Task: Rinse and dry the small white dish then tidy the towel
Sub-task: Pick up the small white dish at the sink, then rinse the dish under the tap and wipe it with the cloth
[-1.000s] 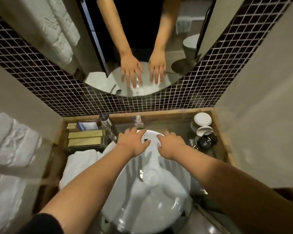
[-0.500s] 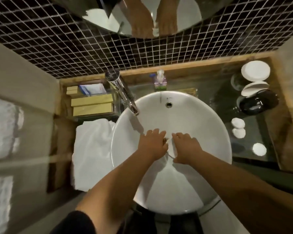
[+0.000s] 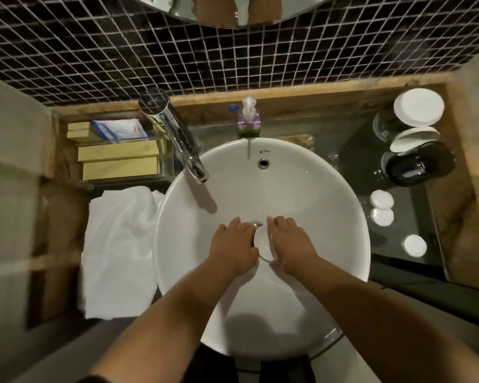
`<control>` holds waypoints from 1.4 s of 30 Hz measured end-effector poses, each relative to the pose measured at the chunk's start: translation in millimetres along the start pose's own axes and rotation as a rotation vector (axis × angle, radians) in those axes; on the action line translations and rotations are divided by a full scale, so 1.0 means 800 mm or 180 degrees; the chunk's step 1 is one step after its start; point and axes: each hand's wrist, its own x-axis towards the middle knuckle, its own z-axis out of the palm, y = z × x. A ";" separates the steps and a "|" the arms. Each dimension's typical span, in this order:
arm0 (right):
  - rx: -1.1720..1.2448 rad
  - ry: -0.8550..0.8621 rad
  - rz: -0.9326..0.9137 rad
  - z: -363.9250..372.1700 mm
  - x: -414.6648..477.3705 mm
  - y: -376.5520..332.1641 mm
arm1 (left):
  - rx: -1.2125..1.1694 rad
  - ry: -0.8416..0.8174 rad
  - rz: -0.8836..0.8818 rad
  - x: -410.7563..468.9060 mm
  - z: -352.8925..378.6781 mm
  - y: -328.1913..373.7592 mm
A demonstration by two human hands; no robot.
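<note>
A small white dish point(image 3: 262, 242) sits tilted between my two hands, low in the round white basin point(image 3: 310, 189) over the drain. My left hand point(image 3: 234, 246) covers its left edge with fingers curled down. My right hand point(image 3: 289, 243) grips its right side. Most of the dish is hidden by my fingers. A white towel point(image 3: 116, 244) lies crumpled on the counter to the left of the basin. The chrome tap point(image 3: 177, 136) reaches over the basin's upper left rim; no water is seen running from it.
A soap pump bottle point(image 3: 249, 120) stands behind the basin. At left back is a tray of yellow boxes point(image 3: 119, 158). On the right counter are a black kettle point(image 3: 418, 164), white lids point(image 3: 418, 106) and small round white caps point(image 3: 382, 200). Dark mosaic tiles form the back wall.
My hands dropped from the basin's far rim to the drain and closed on the dish, now tilted up between them. My view shifted downward over the basin.
</note>
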 end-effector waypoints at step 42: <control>-0.1575 0.0624 -0.0550 -0.220 -0.086 -0.068 | 0.0040 0.0071 -0.0623 -0.108 -0.075 -0.005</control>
